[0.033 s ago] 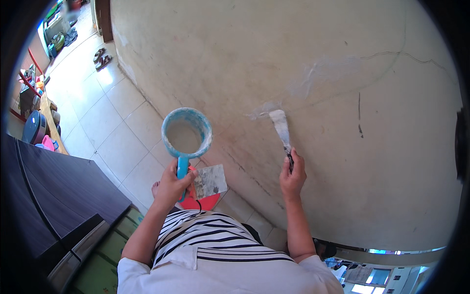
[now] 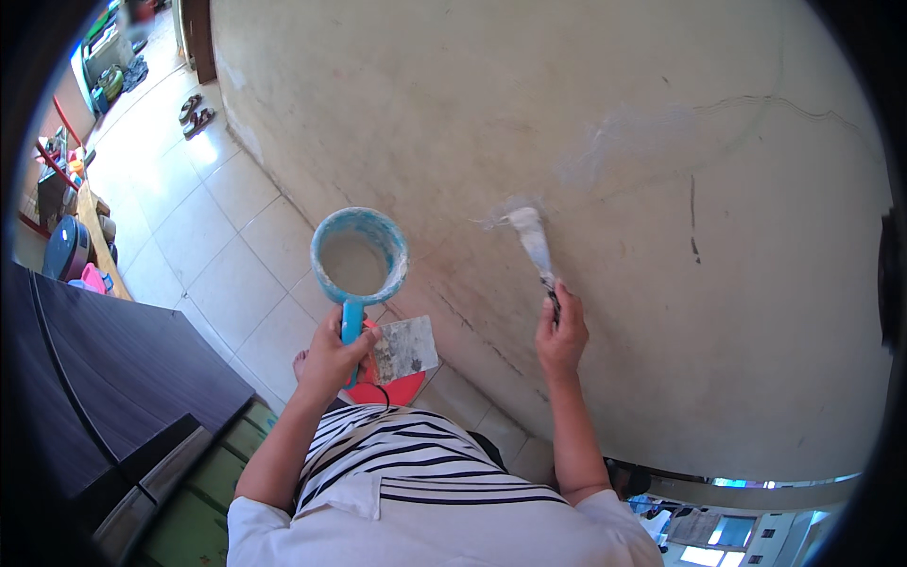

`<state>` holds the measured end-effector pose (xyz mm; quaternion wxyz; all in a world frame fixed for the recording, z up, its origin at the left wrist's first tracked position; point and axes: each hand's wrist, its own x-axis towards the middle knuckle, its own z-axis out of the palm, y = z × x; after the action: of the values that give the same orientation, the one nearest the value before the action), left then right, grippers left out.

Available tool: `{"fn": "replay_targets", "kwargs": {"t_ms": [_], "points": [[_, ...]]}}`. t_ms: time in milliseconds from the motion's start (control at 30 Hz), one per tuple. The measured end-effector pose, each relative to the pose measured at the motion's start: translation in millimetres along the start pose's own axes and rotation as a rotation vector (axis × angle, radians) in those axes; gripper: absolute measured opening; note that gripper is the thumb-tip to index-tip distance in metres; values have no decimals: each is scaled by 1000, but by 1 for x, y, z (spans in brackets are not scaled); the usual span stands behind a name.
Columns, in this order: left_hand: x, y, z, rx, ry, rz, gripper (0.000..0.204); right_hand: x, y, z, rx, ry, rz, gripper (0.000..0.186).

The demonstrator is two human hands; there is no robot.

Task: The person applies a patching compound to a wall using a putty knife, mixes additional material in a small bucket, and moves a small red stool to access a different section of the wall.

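My left hand (image 2: 340,352) grips the handle of a blue mug (image 2: 351,302) with a pale, creamy mixture inside and dried smears on its rim. My right hand (image 2: 559,335) holds a putty knife (image 2: 531,236) by its dark handle, its white-smeared blade against the beige wall (image 2: 756,283) at a small whitish patch (image 2: 501,213). A larger smeared patch (image 2: 619,142) lies up and right of the blade, near a thin crack. Below the mug, a grey-stained flat plate (image 2: 406,352) and a red flat object (image 2: 397,389) show over the floor, partly behind my left hand.
Pale floor tiles (image 2: 203,236) run along the wall's base, with sandals (image 2: 196,115) farther up. A dark purple cabinet (image 2: 123,369) stands at lower left, beside green panels (image 2: 189,491). Pots, a rice cooker (image 2: 66,248) and other household items line the far left.
My right hand and the putty knife have shifted slightly up and to the left along the wall. My left hand and the mug are nearly unmoved.
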<state>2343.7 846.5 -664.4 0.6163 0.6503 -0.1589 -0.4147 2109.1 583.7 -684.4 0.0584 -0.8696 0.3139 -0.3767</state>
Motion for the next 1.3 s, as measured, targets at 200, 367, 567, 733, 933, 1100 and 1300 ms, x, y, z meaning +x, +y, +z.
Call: {"fn": "replay_targets", "kwargs": {"t_ms": [200, 367, 567, 733, 933, 1100, 1300], "points": [[0, 4, -2, 4, -19, -1, 29, 20, -11, -14, -199, -13, -105, 39], [3, 1, -4, -11, -39, 1, 28, 39, -30, -68, -205, -93, -114, 38], [4, 0, -5, -18, -63, 6, 29, 64, -50, -41, -317, -321, -258, 35], [8, -7, -6, -9, -51, 17, 30, 95, -63, -65, -497, -349, -258, 36], [6, -5, -6, -33, -52, -19, 30, 131, -101, -148, -437, -330, -178, 33], [5, 0, -4, -42, -61, 2, 30, 119, -89, -106, -412, -325, -297, 33], [7, 0, -7, -34, -104, 30, 30, 119, -90, -132, -378, -210, -155, 31]]}}
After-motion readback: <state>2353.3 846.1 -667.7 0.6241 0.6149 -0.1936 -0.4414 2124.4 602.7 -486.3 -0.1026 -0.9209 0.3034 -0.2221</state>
